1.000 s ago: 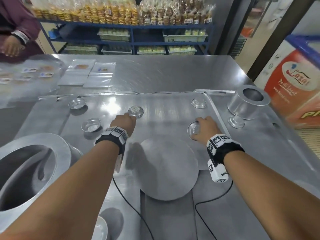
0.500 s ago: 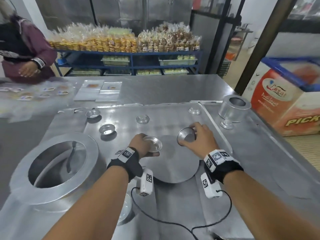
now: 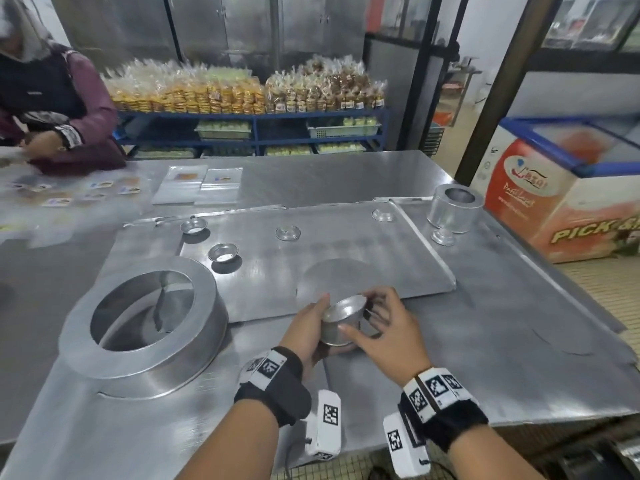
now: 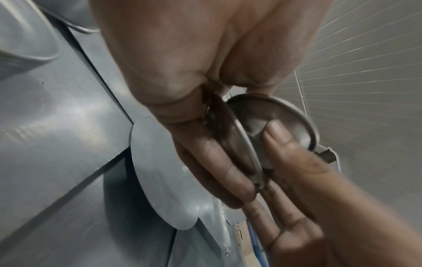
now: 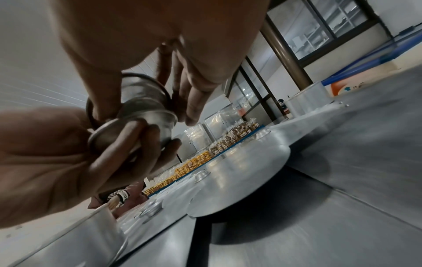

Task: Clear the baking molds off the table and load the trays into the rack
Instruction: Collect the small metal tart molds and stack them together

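Observation:
Two small round metal molds point(image 3: 341, 322) are nested together above the front edge of the flat tray point(image 3: 398, 268). My left hand point(image 3: 311, 325) grips them from the left and below. My right hand point(image 3: 372, 317) pinches the upper mold, thumb on its near side and fingers at its far rim. In the left wrist view the right thumb presses inside the upper mold point(image 4: 280, 122) while left fingers point(image 4: 214, 159) hold the lower rim. The right wrist view shows the stacked molds point(image 5: 141, 108). More small molds point(image 3: 223, 253) point(image 3: 287, 233) point(image 3: 193, 226) lie on the tray.
A big ring mold point(image 3: 145, 323) stands at the left and a tall cylinder mold point(image 3: 453, 207) at the far right, with small molds point(image 3: 442, 237) point(image 3: 383, 214) nearby. A flat round disc point(image 3: 334, 277) lies on the tray. Another person point(image 3: 69, 109) works at the far left. A freezer point(image 3: 561, 199) stands right.
Each hand lifted a small mold off the tray, drew back toward me and brought the two molds together into one stack near the tray's front edge.

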Motion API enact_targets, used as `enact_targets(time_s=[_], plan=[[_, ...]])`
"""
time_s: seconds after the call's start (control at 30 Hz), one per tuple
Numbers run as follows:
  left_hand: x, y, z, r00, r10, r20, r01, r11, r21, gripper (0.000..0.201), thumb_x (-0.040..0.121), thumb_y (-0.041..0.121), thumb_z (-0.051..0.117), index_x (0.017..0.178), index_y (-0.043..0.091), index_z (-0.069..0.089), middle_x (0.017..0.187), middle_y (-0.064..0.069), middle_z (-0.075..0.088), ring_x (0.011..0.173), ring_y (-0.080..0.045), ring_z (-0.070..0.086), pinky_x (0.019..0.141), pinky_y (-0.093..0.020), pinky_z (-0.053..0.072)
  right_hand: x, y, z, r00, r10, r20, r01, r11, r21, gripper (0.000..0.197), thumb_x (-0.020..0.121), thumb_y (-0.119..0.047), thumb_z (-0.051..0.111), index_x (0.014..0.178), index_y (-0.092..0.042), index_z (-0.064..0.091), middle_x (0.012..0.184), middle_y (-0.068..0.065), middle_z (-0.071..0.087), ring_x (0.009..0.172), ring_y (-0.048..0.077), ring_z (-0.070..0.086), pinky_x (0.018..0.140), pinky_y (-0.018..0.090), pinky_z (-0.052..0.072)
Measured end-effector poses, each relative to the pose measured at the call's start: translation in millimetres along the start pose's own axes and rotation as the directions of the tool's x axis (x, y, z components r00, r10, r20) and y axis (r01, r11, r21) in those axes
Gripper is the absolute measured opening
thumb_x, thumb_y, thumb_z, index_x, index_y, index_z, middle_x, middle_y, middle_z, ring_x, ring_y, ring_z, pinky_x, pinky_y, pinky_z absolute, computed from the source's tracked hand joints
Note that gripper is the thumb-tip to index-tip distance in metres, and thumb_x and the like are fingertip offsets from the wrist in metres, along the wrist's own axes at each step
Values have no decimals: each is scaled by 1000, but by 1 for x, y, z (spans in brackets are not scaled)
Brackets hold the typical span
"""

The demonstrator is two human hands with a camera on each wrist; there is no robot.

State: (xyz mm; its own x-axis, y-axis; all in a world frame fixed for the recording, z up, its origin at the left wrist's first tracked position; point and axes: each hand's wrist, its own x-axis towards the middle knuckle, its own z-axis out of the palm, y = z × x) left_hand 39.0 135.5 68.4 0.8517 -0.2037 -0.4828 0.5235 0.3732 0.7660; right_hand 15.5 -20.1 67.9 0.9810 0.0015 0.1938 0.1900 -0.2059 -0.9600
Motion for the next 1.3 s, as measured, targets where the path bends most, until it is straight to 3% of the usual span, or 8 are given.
enact_targets(time_s=[0.2, 0.4, 0.57, 0.7, 0.8, 0.97, 1.1, 1.3], plan=[[2, -11, 15, 999, 50, 5, -49, 978, 200, 28, 92, 15, 63, 117, 5, 59, 101, -16, 71, 85, -29, 68, 89, -57, 55, -11, 22, -17, 996, 19, 82, -24, 998, 63, 55, 66, -3, 88, 106, -13, 52, 122, -7, 67, 112, 6, 65, 97, 26, 52], [28, -20, 40, 994, 104, -15, -96, 955, 280, 35, 73, 5, 58, 108, 11, 60, 95, -15, 69, 83, -29, 65, 72, -39, 51, 14, 39, -59, 970, 89, 226, -95, 995, 18, 63, 60, -9, 92, 109, -16, 54, 128, -9, 65, 118, 7, 62, 101, 30, 50], [64, -25, 79, 989, 142, -50, -125, 959, 256, 38, 66, 5, 59, 103, 11, 60, 97, -20, 66, 85, -31, 63, 76, -47, 52, 58, 56, -109, 930, 164, 328, -136, 985, -107, 87, 53, -17, 96, 127, -31, 53, 128, -13, 63, 121, 0, 58, 106, 26, 46], [100, -25, 108, 983, 154, -97, -121, 950, 287, 28, 85, -9, 53, 104, 10, 59, 97, -23, 64, 86, -37, 64, 85, -65, 53, 103, 77, -151, 896, 200, 395, -122, 969, -214, 89, 49, -22, 95, 126, -40, 53, 128, -14, 63, 120, -2, 57, 107, 27, 45], [129, -25, 127, 974, 165, -153, -119, 955, 271, 30, 84, -10, 53, 105, 10, 60, 96, -22, 63, 89, -39, 64, 83, -75, 47, 141, 94, -184, 914, 222, 339, -115, 944, -309, 79, 56, -21, 93, 126, -30, 58, 119, -11, 68, 109, 0, 64, 100, 30, 51], [171, -26, 150, 966, 163, -202, -102, 954, 281, 36, 76, -3, 56, 109, 13, 60, 101, -23, 65, 99, -55, 64, 86, -74, 46, 219, 140, -236, 956, 234, 177, -99, 824, -558, 49, 74, -17, 81, 120, -15, 66, 110, -1, 71, 98, 13, 68, 94, 35, 54], [198, -35, 156, 951, 174, -256, -104, 958, 267, 35, 66, 6, 60, 93, 25, 68, 103, -24, 69, 97, -50, 66, 91, -66, 50, 278, 169, -268, 966, 241, 99, -93, 674, -732, 40, 80, -19, 74, 118, -10, 67, 113, 5, 69, 106, 22, 65, 96, 31, 50], [220, -39, 170, 946, 178, -270, -118, 967, 224, 36, 73, -9, 55, 106, 6, 59, 97, -26, 66, 85, -50, 69, 84, -67, 53, 350, 207, -285, 952, 292, 89, -52, 442, -896, 48, 80, -25, 72, 122, -4, 59, 123, 16, 61, 115, 36, 56, 97, 35, 47]])
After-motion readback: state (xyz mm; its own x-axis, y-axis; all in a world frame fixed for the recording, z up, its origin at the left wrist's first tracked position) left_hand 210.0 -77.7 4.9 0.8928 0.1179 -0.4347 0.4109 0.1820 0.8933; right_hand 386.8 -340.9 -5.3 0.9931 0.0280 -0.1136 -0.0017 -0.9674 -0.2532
